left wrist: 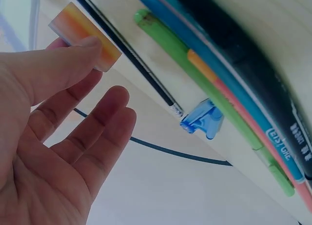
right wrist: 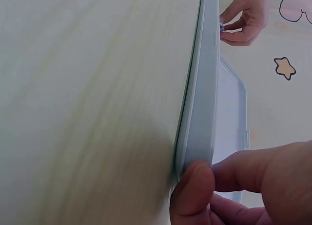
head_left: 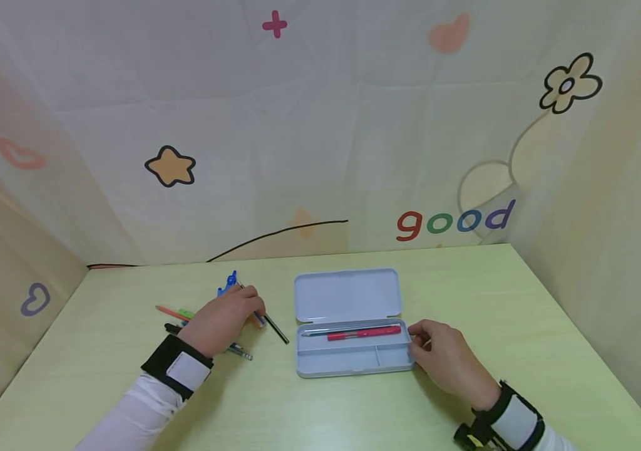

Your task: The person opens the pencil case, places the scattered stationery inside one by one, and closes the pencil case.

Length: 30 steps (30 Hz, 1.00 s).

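My left hand [head_left: 225,319] pinches an eraser [left wrist: 83,32] with orange and white shading between thumb and finger, its other fingers loosely extended. A dark striped pencil [head_left: 276,329] lies close beside it. At the right, my right hand [head_left: 447,357] grips the right end of a pale blue pencil case [head_left: 338,362], thumb against its side in the right wrist view. The case lies with its lid [head_left: 347,295] folded back. In its rear compartment are a red pen [head_left: 362,333] and a slim silvery-blue pencil [head_left: 316,332]; the front compartments hold nothing.
Under and around the left hand lie a green pen [left wrist: 209,88], a blue pen [left wrist: 224,73], a black marker [left wrist: 248,64] and an orange-pink pencil [head_left: 171,312]. A small blue plastic piece [left wrist: 202,118] lies behind. Printed curtains [head_left: 320,138] border the table.
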Each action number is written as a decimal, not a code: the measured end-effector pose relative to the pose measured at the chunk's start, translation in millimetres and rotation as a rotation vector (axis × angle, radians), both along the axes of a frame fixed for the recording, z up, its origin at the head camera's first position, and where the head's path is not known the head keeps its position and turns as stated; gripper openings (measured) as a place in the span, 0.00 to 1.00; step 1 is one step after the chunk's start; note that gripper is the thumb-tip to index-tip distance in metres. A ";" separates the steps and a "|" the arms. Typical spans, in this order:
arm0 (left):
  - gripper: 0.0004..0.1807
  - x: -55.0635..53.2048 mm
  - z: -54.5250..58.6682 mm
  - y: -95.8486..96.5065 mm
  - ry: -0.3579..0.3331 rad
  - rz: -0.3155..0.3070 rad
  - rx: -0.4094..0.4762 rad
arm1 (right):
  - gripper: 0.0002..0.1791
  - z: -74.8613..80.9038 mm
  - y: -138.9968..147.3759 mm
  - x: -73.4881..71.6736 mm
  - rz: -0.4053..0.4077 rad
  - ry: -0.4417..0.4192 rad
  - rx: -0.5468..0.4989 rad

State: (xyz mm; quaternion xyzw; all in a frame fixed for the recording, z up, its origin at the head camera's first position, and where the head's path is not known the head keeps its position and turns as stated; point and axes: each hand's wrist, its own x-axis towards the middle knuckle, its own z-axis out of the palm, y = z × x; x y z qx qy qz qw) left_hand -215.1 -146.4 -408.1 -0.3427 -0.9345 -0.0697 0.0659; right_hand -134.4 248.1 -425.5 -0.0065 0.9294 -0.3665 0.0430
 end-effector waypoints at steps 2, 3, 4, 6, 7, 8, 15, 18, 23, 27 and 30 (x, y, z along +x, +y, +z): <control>0.09 1.4 0.8 -0.1 0.019 -0.009 0.009 | 0.13 -0.3 0.0 0.1 0.002 0.008 0.001; 0.09 1.9 0.9 -0.1 0.029 -0.014 0.011 | 0.13 -0.5 0.0 0.1 0.004 0.012 0.002; 0.09 2.3 1.0 -0.1 0.032 -0.015 0.014 | 0.13 -0.5 0.0 0.1 0.006 0.014 0.002; 0.09 3.0 1.4 0.0 0.045 -0.020 0.020 | 0.13 -0.4 -0.3 0.0 0.003 0.011 0.003; 0.09 3.3 1.6 0.0 0.050 -0.023 0.023 | 0.13 -0.3 -0.4 0.0 0.003 0.010 0.005; 0.09 3.9 1.9 0.0 0.052 -0.022 0.024 | 0.13 -0.2 -0.5 0.0 0.003 0.007 0.006; 0.08 10.8 8.8 1.8 0.094 -0.033 0.044 | 0.13 0.2 -0.8 -0.4 -0.004 -0.007 0.007; 0.08 15.2 13.7 3.5 0.105 -0.033 0.049 | 0.14 -0.1 -0.5 -0.3 -0.002 -0.006 0.008; 0.07 22.0 19.8 7.2 0.084 -0.017 0.049 | 0.13 -0.6 0.1 0.0 0.006 0.013 0.008; 0.08 27.5 23.6 9.2 0.069 -0.005 0.045 | 0.13 -1.2 0.4 0.1 0.012 0.029 0.007; 0.08 30.7 26.1 10.6 0.071 -0.004 0.047 | 0.13 -1.4 0.5 0.0 0.014 0.027 0.006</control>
